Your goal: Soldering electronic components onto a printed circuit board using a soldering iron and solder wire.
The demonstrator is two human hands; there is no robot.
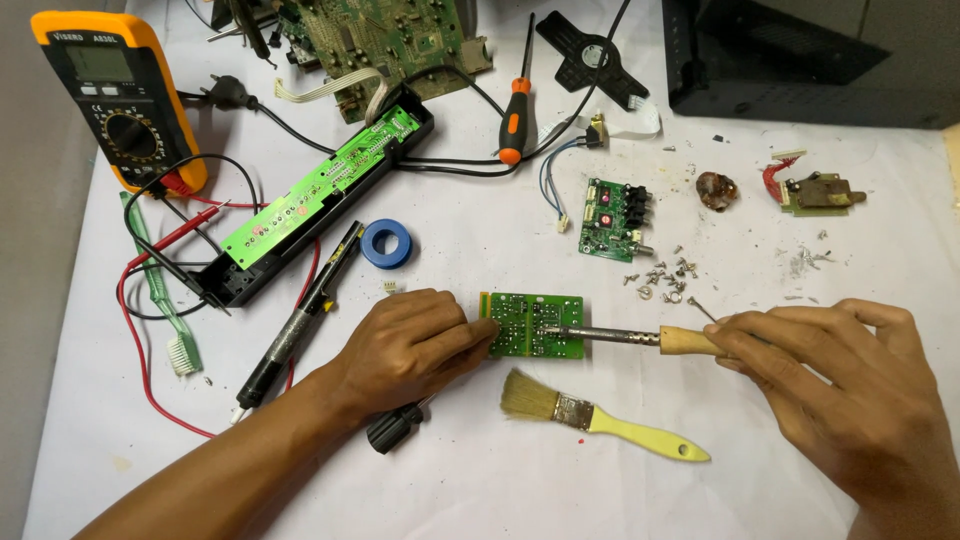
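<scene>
your left hand [410, 335] presses flat fingers on the left edge of the small green circuit board [533, 325] at mid-bench. your right hand [850, 375] pinches the soldering iron [640, 338] by its wooden handle; its shaft lies horizontally, tip leftward on the board.

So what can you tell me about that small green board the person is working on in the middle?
The small green circuit board is rectangular and lies flat on the white table cover, solder side up, with pale traces and silvery joints. A yellowish strip runs along its left edge. The left hand presses its left edge with the fingers. The soldering iron, wooden-handled and held by the right hand, rests its metal tip on the board. A yellow-handled brush lies just below, apart.
</scene>
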